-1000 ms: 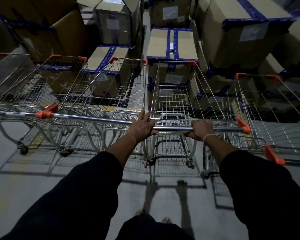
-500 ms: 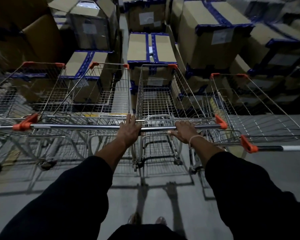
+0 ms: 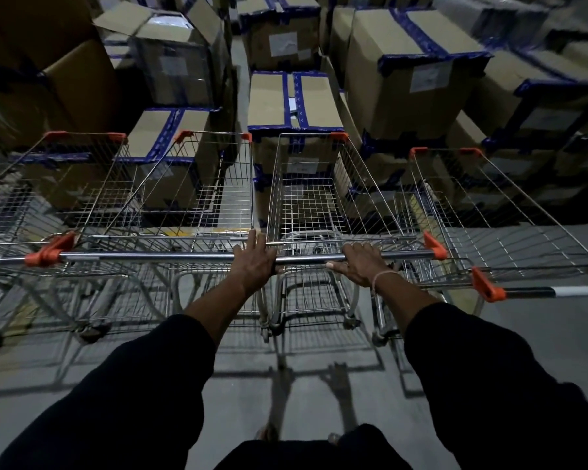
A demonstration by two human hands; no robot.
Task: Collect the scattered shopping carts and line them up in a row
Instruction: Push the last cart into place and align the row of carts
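Several wire shopping carts with orange corner caps stand side by side, noses toward stacked boxes. The middle cart (image 3: 306,205) is straight ahead of me. My right hand (image 3: 360,264) grips its steel handle bar (image 3: 404,255). My left hand (image 3: 255,262) lies over the same bar's left end, fingers stretched forward, thumb tucked under. A second cart (image 3: 197,184) sits close on the left, its handle in line with mine. A third cart (image 3: 65,178) is farther left. Another cart (image 3: 489,212) stands on the right, its handle (image 3: 550,292) nearer to me.
Tall stacks of cardboard boxes (image 3: 408,72) with blue tape close off the space right in front of the carts. Grey concrete floor (image 3: 319,385) lies under me, crossed by cart shadows. My dark sleeves fill the lower corners.
The view has swung right, so the row of carts sits farther left and the right cart's handle has come into sight. Both hands have stayed on the middle cart's handle.
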